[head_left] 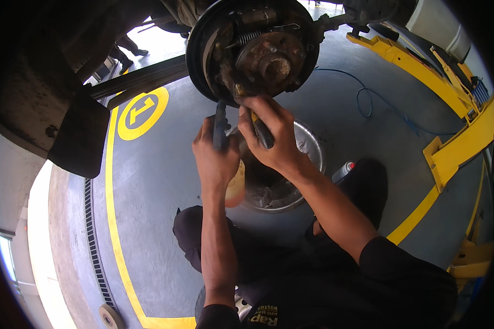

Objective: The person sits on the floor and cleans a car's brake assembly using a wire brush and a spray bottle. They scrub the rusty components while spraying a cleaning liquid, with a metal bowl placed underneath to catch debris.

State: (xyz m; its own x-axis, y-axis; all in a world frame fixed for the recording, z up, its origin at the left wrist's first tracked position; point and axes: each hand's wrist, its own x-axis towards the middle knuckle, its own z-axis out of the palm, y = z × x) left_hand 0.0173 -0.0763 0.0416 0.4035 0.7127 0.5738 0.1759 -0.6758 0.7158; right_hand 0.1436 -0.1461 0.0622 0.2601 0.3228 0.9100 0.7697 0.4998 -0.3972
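Observation:
An opened drum brake [276,60] hangs at the top middle, its rusty hub, curved shoe and coil spring [249,38] exposed. My left hand [218,160] is closed around a dark grey metal tool [220,125], whose upper end meets the drum's lower edge; its exact kind is unclear. Beside it, my right hand [278,129] is closed on a tool with a black and yellow handle [262,131]. The fingers of that hand reach the bottom of the brake, below the hub. The working end of the right tool is hidden by the fingers and the dark parts.
Beneath my hands stands a round metal basin [319,153], with an amber container [236,189] by its left side. A spray can [343,172] is next to my right knee. Yellow lift arms [411,63] and a blue hose [362,101] lie right. Another person's legs [129,46] show far left.

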